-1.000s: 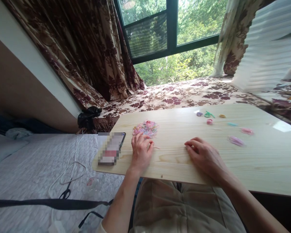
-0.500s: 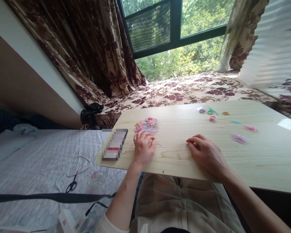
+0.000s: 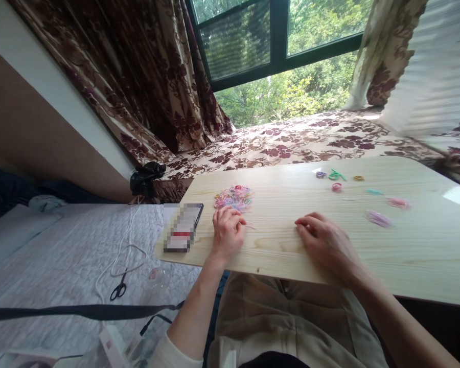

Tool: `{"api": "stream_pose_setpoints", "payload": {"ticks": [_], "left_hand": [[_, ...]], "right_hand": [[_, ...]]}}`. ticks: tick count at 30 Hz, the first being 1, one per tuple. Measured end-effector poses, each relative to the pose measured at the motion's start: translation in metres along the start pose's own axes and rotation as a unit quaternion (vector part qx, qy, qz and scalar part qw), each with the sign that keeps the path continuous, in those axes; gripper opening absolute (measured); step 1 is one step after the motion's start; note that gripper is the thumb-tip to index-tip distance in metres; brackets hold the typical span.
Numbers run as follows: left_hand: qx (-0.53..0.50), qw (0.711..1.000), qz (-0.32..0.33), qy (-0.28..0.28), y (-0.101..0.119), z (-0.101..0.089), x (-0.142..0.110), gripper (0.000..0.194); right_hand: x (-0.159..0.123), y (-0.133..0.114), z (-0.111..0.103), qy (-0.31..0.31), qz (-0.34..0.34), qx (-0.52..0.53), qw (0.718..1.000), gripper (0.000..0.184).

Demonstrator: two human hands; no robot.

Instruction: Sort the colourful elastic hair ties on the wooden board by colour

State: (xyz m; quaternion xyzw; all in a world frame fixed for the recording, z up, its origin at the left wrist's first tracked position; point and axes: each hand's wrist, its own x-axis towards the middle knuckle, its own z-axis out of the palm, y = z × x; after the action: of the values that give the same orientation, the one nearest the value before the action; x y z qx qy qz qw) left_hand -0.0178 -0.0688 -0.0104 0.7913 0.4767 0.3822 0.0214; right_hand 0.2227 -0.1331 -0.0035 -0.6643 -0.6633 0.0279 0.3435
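Observation:
A light wooden board (image 3: 368,255) lies across my lap. My left hand (image 3: 227,232) rests on it, fingers curled, just below a heap of small coloured rubber bands (image 3: 233,196); a thin band lies at its fingertips. My right hand (image 3: 324,240) lies on the board to the right, fingers bent together at their tips; whether they hold anything is hidden. Small sorted groups of bands lie further right: purple (image 3: 321,174), green (image 3: 334,175), orange (image 3: 358,178), pink (image 3: 336,186), teal (image 3: 373,192), light pink (image 3: 397,202) and lilac (image 3: 377,218).
A phone (image 3: 183,227) lies on the board's left end. On the white quilt to the left are scissors (image 3: 118,290), a white cable (image 3: 122,253) and a black strap (image 3: 80,311). A black object (image 3: 145,176) sits by the floral curtain. Window ahead.
The view has shifted slightly, so everything sits a little further right in frame. Both hands stay in place on the board with only small finger movements.

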Motion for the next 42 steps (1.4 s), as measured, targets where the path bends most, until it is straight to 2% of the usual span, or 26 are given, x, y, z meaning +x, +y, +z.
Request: {"api": "stream_pose_setpoints", "payload": {"ticks": [14, 19, 27, 30, 35, 42], "left_hand": [[-0.026, 0.999, 0.007, -0.017, 0.003, -0.003, -0.002, 0.023], [-0.043, 0.999, -0.017, -0.015, 0.005, -0.005, 0.000, 0.022], [-0.070, 0.996, -0.046, -0.041, 0.007, -0.009, 0.000, 0.023], [-0.073, 0.996, -0.030, -0.047, 0.009, -0.011, -0.001, 0.024], [-0.057, 0.994, 0.013, -0.090, 0.011, -0.015, -0.004, 0.026], [-0.058, 0.989, 0.035, -0.132, 0.013, -0.018, -0.002, 0.032]], "right_hand": [[-0.001, -0.002, -0.004, 0.007, -0.017, 0.003, 1.000, 0.022], [-0.001, -0.004, -0.006, -0.011, -0.023, 0.002, 1.000, 0.023], [-0.002, -0.001, -0.007, -0.001, -0.037, -0.007, 0.999, 0.021], [-0.002, -0.001, -0.007, -0.002, -0.053, -0.009, 0.999, 0.019], [-0.003, 0.001, -0.007, -0.003, -0.074, -0.008, 0.997, 0.016], [-0.002, 0.000, -0.009, -0.023, -0.060, 0.004, 0.998, 0.013]]}}
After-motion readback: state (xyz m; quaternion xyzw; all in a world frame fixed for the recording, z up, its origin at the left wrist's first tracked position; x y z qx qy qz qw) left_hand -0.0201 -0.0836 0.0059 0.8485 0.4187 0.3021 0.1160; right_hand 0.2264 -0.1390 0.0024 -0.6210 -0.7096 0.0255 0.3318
